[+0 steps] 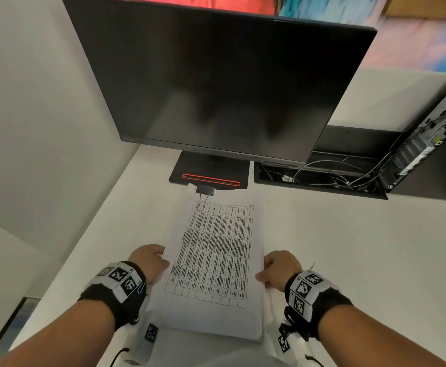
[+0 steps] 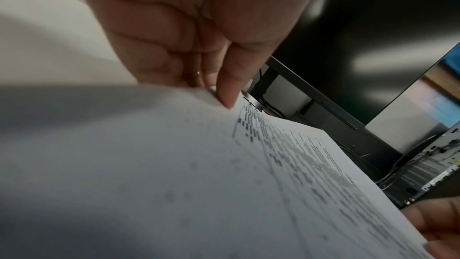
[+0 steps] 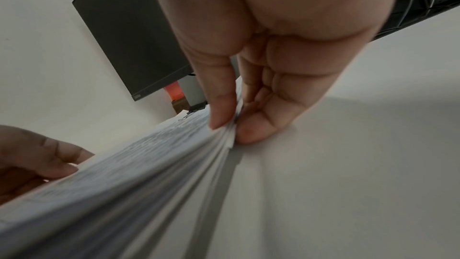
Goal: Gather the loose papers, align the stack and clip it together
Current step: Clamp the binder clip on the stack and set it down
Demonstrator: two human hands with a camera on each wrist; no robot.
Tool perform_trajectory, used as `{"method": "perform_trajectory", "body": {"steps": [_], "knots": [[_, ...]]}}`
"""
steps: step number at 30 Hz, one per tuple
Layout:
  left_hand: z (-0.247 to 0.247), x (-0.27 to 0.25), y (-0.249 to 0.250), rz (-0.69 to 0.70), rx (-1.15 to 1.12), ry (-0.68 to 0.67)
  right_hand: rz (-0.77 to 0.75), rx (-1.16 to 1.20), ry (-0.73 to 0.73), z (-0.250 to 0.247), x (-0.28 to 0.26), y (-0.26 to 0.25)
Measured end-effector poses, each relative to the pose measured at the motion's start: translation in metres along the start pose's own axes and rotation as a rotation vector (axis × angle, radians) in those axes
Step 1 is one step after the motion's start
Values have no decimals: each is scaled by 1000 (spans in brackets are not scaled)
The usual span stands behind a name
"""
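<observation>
A stack of white papers [image 1: 214, 260] with a printed table on the top sheet lies lengthwise on the white desk [image 1: 349, 247]. A black binder clip [image 1: 205, 190] sits on its far edge, wire handle folded onto the page. My left hand [image 1: 150, 260] pinches the stack's left edge, thumb on top, as the left wrist view shows on the papers [image 2: 224, 164]. My right hand [image 1: 277, 268] pinches the right edge; in the right wrist view the papers [image 3: 149, 164] fan slightly between thumb and fingers [image 3: 259, 125]. The clip [image 3: 196, 107] shows beyond them.
A dark monitor [image 1: 216, 83] stands just behind the papers, its black base [image 1: 211, 170] touching the clip end. A cable tray with wires [image 1: 320, 176] and an open computer case [image 1: 428, 144] lie to the right. A white wall [image 1: 31, 115] bounds the left.
</observation>
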State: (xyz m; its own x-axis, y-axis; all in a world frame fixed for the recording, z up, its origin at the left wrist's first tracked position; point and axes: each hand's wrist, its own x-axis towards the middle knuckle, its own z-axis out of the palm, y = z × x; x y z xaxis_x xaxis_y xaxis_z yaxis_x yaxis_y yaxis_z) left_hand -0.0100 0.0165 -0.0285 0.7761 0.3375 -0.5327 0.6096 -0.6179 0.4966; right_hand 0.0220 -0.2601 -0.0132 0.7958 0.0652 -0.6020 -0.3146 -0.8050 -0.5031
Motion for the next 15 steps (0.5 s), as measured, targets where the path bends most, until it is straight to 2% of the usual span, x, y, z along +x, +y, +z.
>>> {"method": "perform_trajectory", "body": {"steps": [5,15], "knots": [[-2,-1,1,0,15,22,91,201,44,0,2,6],[0,-7,3,49,147,18,81,271,92,0,8,9]]}}
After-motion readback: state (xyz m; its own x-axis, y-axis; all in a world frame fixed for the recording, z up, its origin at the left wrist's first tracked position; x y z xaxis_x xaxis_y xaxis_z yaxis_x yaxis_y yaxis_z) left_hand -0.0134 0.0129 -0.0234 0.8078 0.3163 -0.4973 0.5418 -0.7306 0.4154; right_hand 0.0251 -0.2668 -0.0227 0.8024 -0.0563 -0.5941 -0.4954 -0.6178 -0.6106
